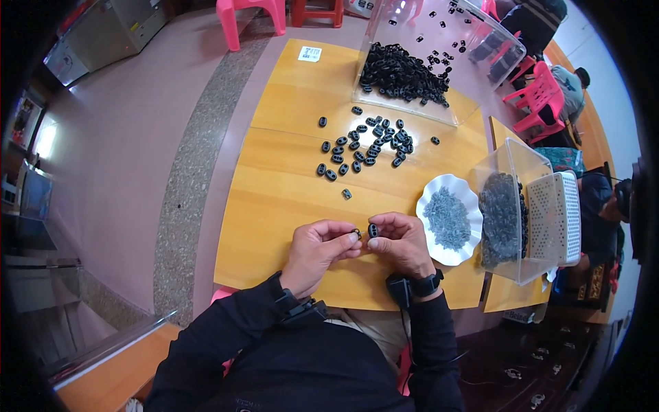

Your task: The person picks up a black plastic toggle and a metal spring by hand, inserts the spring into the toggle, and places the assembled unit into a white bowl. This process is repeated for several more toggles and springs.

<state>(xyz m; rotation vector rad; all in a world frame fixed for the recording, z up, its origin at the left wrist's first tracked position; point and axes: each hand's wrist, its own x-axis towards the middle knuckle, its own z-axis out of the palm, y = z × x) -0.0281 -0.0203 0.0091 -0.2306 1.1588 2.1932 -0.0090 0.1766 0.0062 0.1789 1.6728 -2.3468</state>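
Close together above the near part of the yellow table [274, 206], both my hands are closed on small parts. My left hand [317, 248] pinches a small dark piece [357, 234] between thumb and fingertips; its shape is mostly hidden. Upright in my right hand [403, 246] is a black oval plastic piece [373, 231] with holes in its face. The two pieces are a little apart. Beyond my hands lies a single small part [347, 194], and farther off a loose scatter of similar black oval pieces [377, 141].
A scalloped white dish [449, 260] of small translucent grey parts stands right of my hands. Past it are a clear bin [532, 264] of dark pieces and a white perforated basket [571, 220]. A large clear bin [498, 58] of black pieces sits at the far edge. People sit to the right.
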